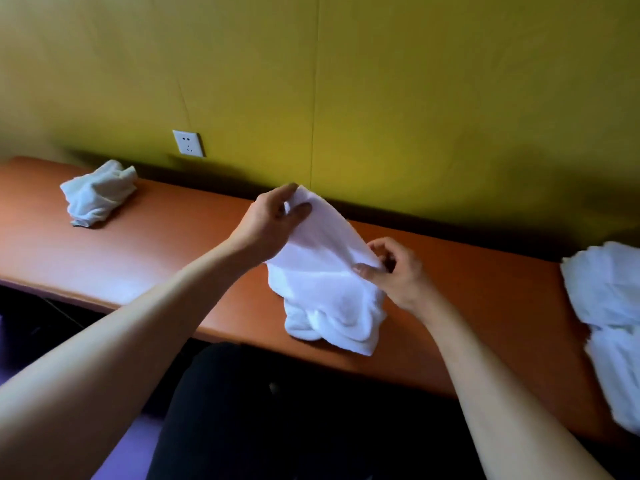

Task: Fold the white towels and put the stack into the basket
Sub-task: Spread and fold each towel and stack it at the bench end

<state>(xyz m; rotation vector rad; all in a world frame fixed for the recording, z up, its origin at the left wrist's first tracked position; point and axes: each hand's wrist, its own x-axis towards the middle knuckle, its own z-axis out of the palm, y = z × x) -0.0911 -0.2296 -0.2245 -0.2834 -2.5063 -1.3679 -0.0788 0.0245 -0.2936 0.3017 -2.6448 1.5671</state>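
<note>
Both hands pinch a white towel (325,271) above the bench (156,258).
Left hand (273,220) high, right hand (394,271) lower; top edge slants, bottom bunched.

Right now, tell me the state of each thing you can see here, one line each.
Middle towel: unfolded, upper edge lifted, lower part bunched on the table.
Left hand: pinches the towel's top corner.
Right hand: pinches the towel's right edge.
Left towel: crumpled, lying on the table, untouched.
Right towels: loose heap at the table's right end, not folded.
Wall socket: nothing plugged in.
</note>
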